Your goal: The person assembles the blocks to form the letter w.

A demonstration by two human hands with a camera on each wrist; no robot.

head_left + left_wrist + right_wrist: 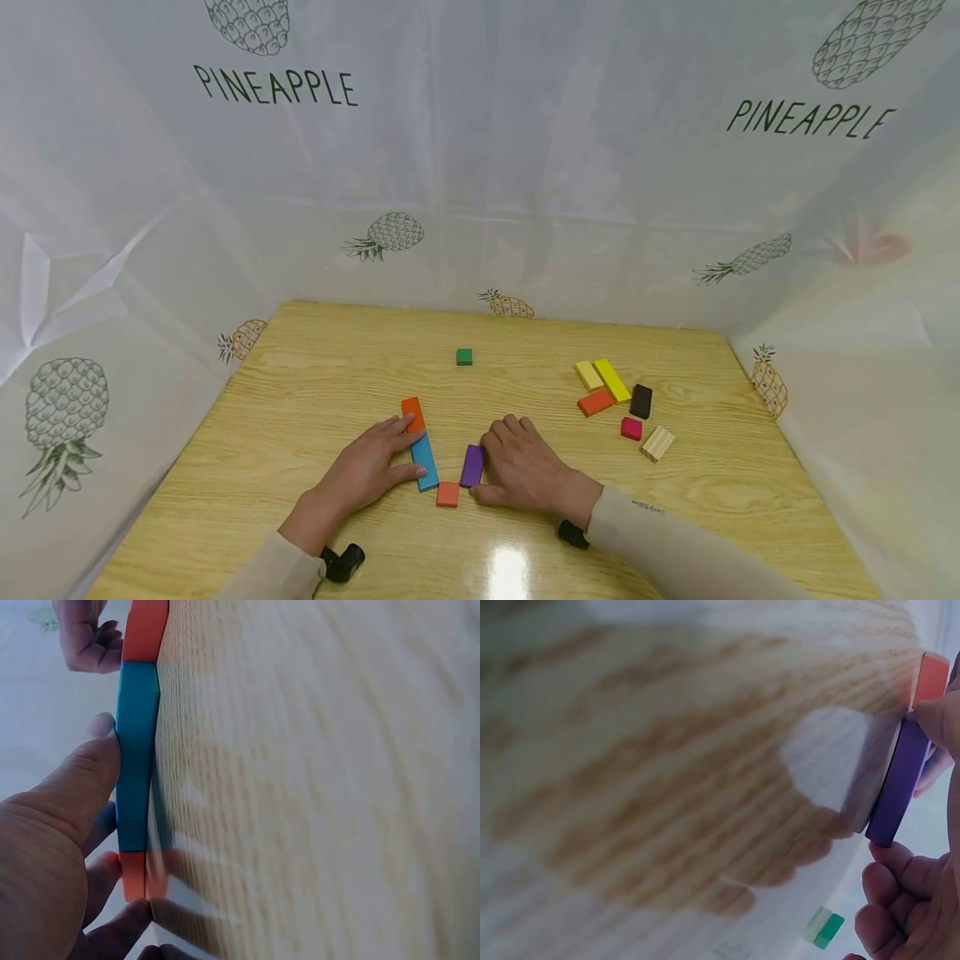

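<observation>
My left hand (370, 462) rests along two blocks laid end to end, a blue block (424, 462) nearer me and an orange block (412, 406) beyond it. Its thumb touches the blue one, and the fingertips reach the orange one in the left wrist view. My right hand (525, 465) pinches a purple block (472, 467) lengthwise, thumb at the near end and index finger at the far end; its other fingers are curled. Between the near ends of the blue and purple blocks lies a small red-orange block (447, 494). The blue and purple blocks spread apart from it like a V.
A green block (464, 357) lies farther back on the wooden table (337, 350). Toward the right lie a tan block (588, 376), a yellow block (612, 382), a red block (596, 402), a black block (641, 402), a pink block (632, 428) and a striped wooden piece (657, 444). Pineapple-printed sheeting (525, 150) surrounds the table.
</observation>
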